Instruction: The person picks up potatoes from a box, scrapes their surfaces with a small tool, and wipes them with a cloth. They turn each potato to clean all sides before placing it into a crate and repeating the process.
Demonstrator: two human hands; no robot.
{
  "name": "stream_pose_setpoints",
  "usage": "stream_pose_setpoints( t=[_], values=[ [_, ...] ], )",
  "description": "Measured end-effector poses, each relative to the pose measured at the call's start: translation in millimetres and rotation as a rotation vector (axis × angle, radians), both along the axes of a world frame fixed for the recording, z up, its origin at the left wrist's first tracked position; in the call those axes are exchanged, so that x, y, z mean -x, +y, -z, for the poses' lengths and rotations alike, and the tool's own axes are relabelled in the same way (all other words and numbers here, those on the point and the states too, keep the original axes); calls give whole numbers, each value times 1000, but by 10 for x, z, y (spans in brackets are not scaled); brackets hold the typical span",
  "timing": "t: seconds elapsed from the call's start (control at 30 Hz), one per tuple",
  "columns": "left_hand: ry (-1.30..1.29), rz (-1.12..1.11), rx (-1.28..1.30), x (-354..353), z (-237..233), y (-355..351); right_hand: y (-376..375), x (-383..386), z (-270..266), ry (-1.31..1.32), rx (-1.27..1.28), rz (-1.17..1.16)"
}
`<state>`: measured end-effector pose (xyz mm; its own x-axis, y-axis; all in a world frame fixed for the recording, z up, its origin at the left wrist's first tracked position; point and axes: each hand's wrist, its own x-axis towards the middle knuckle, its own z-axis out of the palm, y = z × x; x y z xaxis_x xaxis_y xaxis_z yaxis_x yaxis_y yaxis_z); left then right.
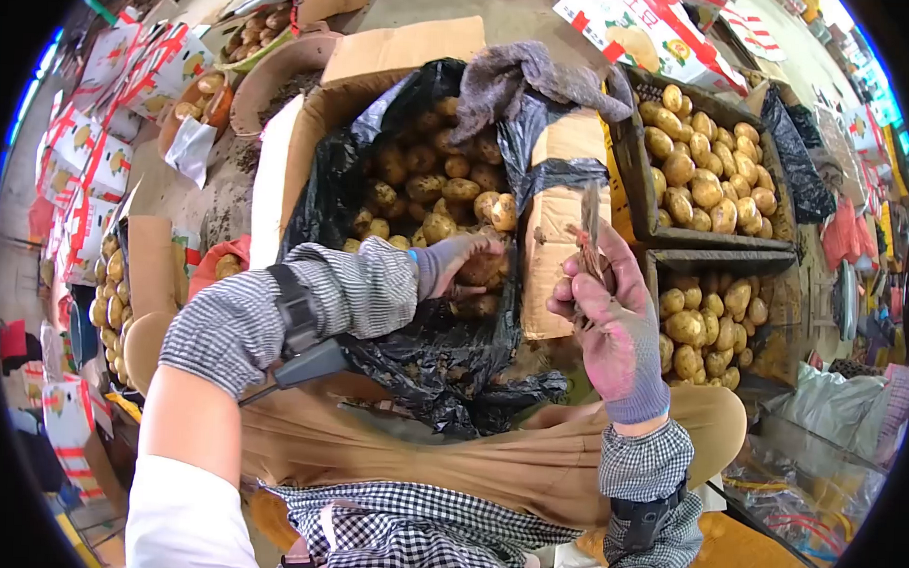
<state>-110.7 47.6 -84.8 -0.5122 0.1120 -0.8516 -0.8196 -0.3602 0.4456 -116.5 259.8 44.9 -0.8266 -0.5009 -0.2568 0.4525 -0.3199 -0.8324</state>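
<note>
My left hand (460, 262), in a grey-purple glove, reaches into a cardboard box (271, 182) lined with a black plastic bag (322, 204). Its fingers curl round a potato (487, 270) at the right side of the heap. Several soil-covered potatoes (423, 188) lie in the bag around it. Over the box's right flap (554, 247), my right hand (613, 325) is closed on a thin, dirty, knife-like tool (590, 234) that points up. Its exact kind is not clear.
Two dark crates (716, 261) of cleaner potatoes stand at the right. A grey cloth (527, 81) lies over the box's far edge. Red-and-white cartons (648, 35) stand at the back and left. A round tub (256, 82) stands behind the box.
</note>
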Motion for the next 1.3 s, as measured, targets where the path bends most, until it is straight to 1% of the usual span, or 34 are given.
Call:
stream_pose_setpoints(
  t=[0.03, 0.1, 0.17, 0.2, 0.23, 0.27, 0.3, 0.33, 0.37, 0.43, 0.5, 0.57, 0.6, 0.63, 0.7, 0.73, 0.77, 0.8, 0.83, 0.87, 0.93, 0.97, 1.0, 1.03, 1.07, 1.1, 1.13, 1.17, 1.23, 1.3],
  values=[
    [43, -43, -112, -34, -214, -134, -37, -11, 21, 43, 7, -21],
    [142, -57, -197, -188, -399, -404, -72, -14, 66, 59, 19, -70],
    [173, -113, -239, -417, -729, -521, -142, -32, 127, -60, 14, -111],
    [177, -129, -230, -542, -827, -563, -195, -70, 143, -63, -40, -126],
    [189, -191, -315, -669, -901, -590, -246, -107, 163, -63, -36, -143],
    [202, -253, -403, -796, -950, -605, -291, -149, 197, 34, -129, -198],
    [204, -267, -403, -909, -991, -611, -329, -192, 240, 133, -223, -251],
    [254, -256, -391, -1006, -1021, -605, -361, -241, 301, 196, -257, -286],
    [304, -242, -382, -1091, -1019, -593, -399, -281, 345, 196, -264, -293],
    [324, -234, -357, -1217, -969, -558, -490, -358, 411, 280, -199, -278],
    [387, -198, -231, -1253, -922, -511, -526, -365, 431, 329, -204, -264],
    [399, -195, -257, -1237, -848, -493, -516, -305, 426, 167, -122, -454],
    [409, -222, -281, -1214, -842, -484, -544, -281, 425, -93, -16, -438],
    [420, -248, -303, -1187, -859, -484, -567, -266, 416, -90, -23, -438],
    [411, -251, -283, -1164, -948, -508, -595, -257, 404, -249, -20, -326],
    [398, -256, -257, -1155, -982, -522, -600, -256, 443, -250, -26, -325],
    [397, -258, -261, -1143, -985, -546, -604, -256, 524, -182, -140, -265],
    [474, -181, -301, -1135, -985, -574, -609, -260, 586, -114, -252, -204],
    [550, -102, -342, -1129, -995, -584, -613, -261, 617, -117, -253, -202],
    [547, -101, -344, -1121, -1021, -567, -617, -263, 643, -108, -245, -178],
    [559, 9, -383, -1098, -1080, -498, -629, -297, 657, -101, -239, -153],
    [558, 8, -384, -1098, -1055, -463, -650, -327, 642, -40, -299, -132],
    [563, 30, -298, -1109, -1005, -420, -671, -353, 629, 21, -358, -110],
    [568, 52, -212, -1116, -953, -386, -697, -370, 623, 20, -357, -110],
    [578, 9, -200, -1111, -914, -363, -723, -382, 617, -1, -278, -124],
    [577, 13, -201, -1114, -898, -377, -732, -382, 611, -20, -199, -135],
    [558, 20, -210, -1117, -895, -416, -678, -336, 603, -128, -228, -237],
    [538, 28, -219, -1117, -890, -451, -646, -308, 607, -131, -228, -233],
    [501, 29, -230, -1102, -866, -466, -596, -268, 629, -302, -190, -273],
    [530, 101, -98, -1090, -859, -451, -580, -259, 656, -268, -226, -285]
  ],
)
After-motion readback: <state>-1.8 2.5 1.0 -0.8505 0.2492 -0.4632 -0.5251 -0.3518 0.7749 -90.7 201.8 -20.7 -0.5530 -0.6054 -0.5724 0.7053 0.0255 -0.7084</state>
